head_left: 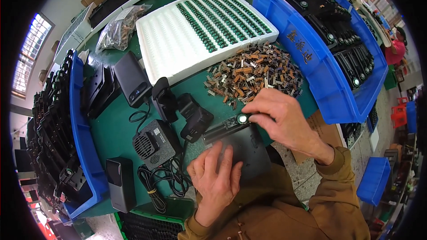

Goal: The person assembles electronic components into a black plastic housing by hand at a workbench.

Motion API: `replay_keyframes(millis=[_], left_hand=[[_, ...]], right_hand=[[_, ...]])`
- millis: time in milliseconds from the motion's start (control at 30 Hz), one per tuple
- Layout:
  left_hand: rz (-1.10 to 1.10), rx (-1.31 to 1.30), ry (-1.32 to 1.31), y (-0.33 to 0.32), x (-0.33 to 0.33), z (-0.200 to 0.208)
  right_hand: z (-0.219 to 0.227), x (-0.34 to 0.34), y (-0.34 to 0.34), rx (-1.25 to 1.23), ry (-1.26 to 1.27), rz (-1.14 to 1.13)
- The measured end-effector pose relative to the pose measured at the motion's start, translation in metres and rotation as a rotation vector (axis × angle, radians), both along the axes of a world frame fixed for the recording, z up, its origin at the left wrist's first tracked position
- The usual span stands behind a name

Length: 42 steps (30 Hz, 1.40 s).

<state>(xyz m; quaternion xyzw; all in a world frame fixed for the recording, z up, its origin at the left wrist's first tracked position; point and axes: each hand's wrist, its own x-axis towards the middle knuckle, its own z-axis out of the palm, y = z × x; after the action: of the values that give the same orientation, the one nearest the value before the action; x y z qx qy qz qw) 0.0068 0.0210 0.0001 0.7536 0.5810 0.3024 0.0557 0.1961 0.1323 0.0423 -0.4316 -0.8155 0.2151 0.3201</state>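
Note:
A black plastic housing (238,151) with a flat plate and a ridged bar along its far edge rests at the table's near edge, partly over my lap. My left hand (215,175) lies on the plate's left part, fingers stretched out and a little apart. At the bar's right end sits a round, pale, shiny piece with a green rim (242,118). The thumb and index finger of my right hand (278,118) are pinched together right beside it; whatever is between them is hidden. Beyond that hand, a heap of small metal-and-orange parts (255,71) covers the green table.
A white foam tray (164,40) holds rows of green parts. Blue crates (307,75) of black housings flank the table. On the left are two power banks (131,78) (120,184), a speckled vented box (155,144), black devices (195,118), cables (162,186) and a plastic bag (120,31).

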Motion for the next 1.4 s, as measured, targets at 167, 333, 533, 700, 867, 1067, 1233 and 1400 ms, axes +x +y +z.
replay_keyframes(millis=[167,333,533,700,867,1067,1233,1400], left_hand=[[0.006,0.023,0.001,0.0,0.0,-0.003],[0.003,0.045,0.012,0.001,0.002,-0.003],[0.007,0.041,0.032,0.0,0.001,-0.001],[-0.017,0.012,-0.017,-0.004,-0.001,-0.002],[-0.018,0.018,-0.019,-0.003,-0.001,-0.002],[-0.012,0.022,-0.025,-0.003,-0.001,-0.002],[-0.013,0.025,-0.025,-0.003,-0.001,-0.003],[-0.008,0.027,-0.024,-0.003,-0.001,-0.002]], right_hand=[[0.018,0.028,0.001,0.023,-0.033,-0.163],[0.013,0.04,-0.012,0.008,-0.101,-0.189],[0.0,0.028,-0.01,0.014,-0.111,-0.112],[-0.003,0.009,0.006,0.126,-0.15,-0.023],[-0.006,-0.012,0.022,0.168,-0.178,0.043],[-0.011,-0.018,0.025,0.205,-0.323,0.04],[-0.013,-0.013,0.027,0.228,-0.301,0.096],[-0.011,-0.014,0.03,0.244,-0.322,0.105]])
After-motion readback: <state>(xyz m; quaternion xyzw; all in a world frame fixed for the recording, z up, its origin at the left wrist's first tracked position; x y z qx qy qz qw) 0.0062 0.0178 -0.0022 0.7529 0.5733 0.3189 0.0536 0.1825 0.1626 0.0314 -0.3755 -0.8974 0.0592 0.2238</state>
